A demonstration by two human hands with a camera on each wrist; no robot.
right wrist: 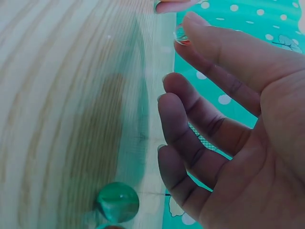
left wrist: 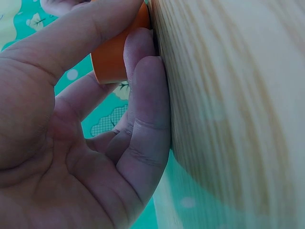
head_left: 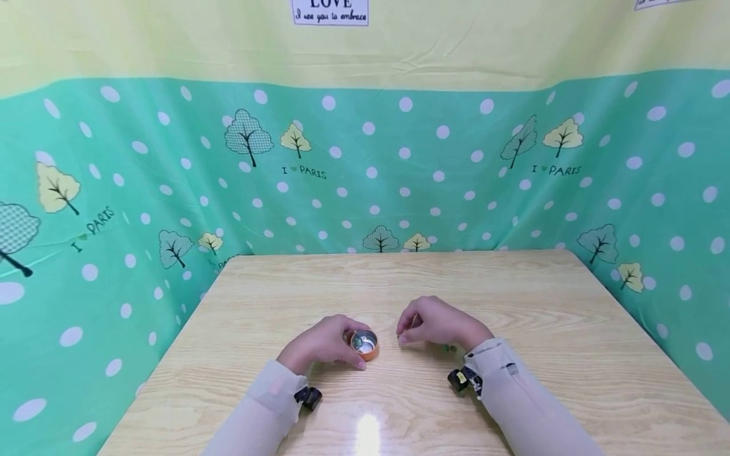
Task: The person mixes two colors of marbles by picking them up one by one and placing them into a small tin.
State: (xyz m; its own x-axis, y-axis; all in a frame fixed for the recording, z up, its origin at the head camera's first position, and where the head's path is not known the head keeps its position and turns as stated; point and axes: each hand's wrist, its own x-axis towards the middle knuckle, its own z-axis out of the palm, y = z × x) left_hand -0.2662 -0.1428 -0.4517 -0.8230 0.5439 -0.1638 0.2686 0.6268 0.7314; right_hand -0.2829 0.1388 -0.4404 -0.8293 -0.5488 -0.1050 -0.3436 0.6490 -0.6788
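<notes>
My left hand (head_left: 326,342) grips a small round orange cup (head_left: 371,356) with a shiny silver inside, thumb on the near side and fingers on the far side. The cup's orange wall also shows in the left wrist view, partly hidden by the fingers. To the right of the cup, my right hand (head_left: 438,322) pinches a clear glass marble (right wrist: 180,37) between thumb and index finger, a little above the table. Its other fingers curve loosely. A green glass marble (right wrist: 119,202) lies on the table below the right palm, with another barely in view beside it.
The light wooden table (head_left: 399,278) spreads around both hands. A green and yellow curtain (head_left: 388,158) with dots and trees hangs behind the table and at both sides. A small black camera is strapped at each wrist.
</notes>
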